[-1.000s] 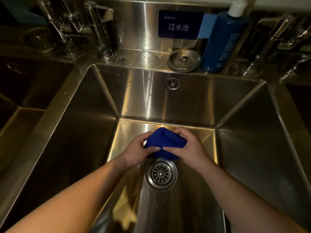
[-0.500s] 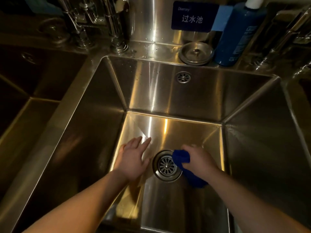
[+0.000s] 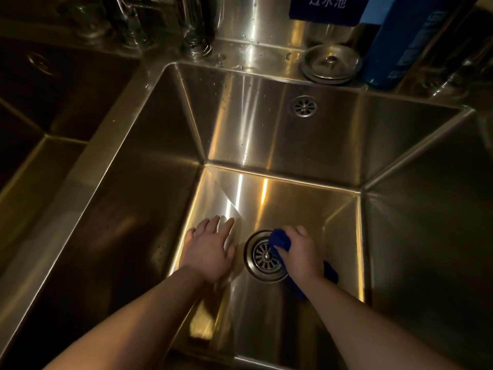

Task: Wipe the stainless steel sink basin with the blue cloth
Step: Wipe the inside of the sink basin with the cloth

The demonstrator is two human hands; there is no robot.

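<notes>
The wiping step is under way on the floor of the square stainless steel sink basin [image 3: 282, 198]. The right hand [image 3: 301, 255] is gripping the bunched dark blue cloth [image 3: 278, 240], fingers curled round it, and is pressing it down at the right rim of the round slotted metal drain strainer [image 3: 262, 256], which is sitting mid-floor, closer to the basin's near edge. A tail of the cloth is trailing out behind the wrist, toward the right wall. The left hand [image 3: 210, 252] is holding nothing. Its fingers are lying straight and slightly spread, palm down, just left of the drain; whether it is bracing on the floor or hovering just over it is hard to tell.

Judging from this, only the patch round the drain is being worked, so most of the job is probably lying ahead: the far strip of floor, the corners and the four walls. The next move is calling for a firm sweep outward from the drain into the far corner seams, then up the far wall, where specks are showing near the small round overflow grille [image 3: 304, 106]. The left hand would be needing to lift clear of that path.
</notes>
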